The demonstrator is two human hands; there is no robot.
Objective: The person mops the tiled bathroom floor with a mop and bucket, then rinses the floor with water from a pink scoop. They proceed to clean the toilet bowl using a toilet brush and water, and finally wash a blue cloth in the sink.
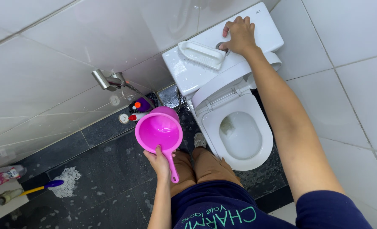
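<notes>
Atop the white ceramic toilet cistern [188, 74], your right hand [239, 36] presses flat, fingers together, on the round flush button [221, 46]; your left hand [159, 160] grips the pink plastic scoop [158, 130], handle toward you, left of the bowl [235, 135].

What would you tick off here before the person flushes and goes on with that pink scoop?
1. Right hand on the flush button on the cistern: ok, fingers rest right at it.
2. Left hand has a firm hold on the pink dipper: ok, it grips the handle.
3. Dipper is filled: cannot tell; the inside looks pink and bare.
4. Toilet seat and lid are up: ok, the bowl is open.
5. White scrubbing brush sits steady on the cistern: ok, lying flat, just beside the right hand.
6. Floor is safe to stand on: not ok, it looks wet with suds.
</notes>
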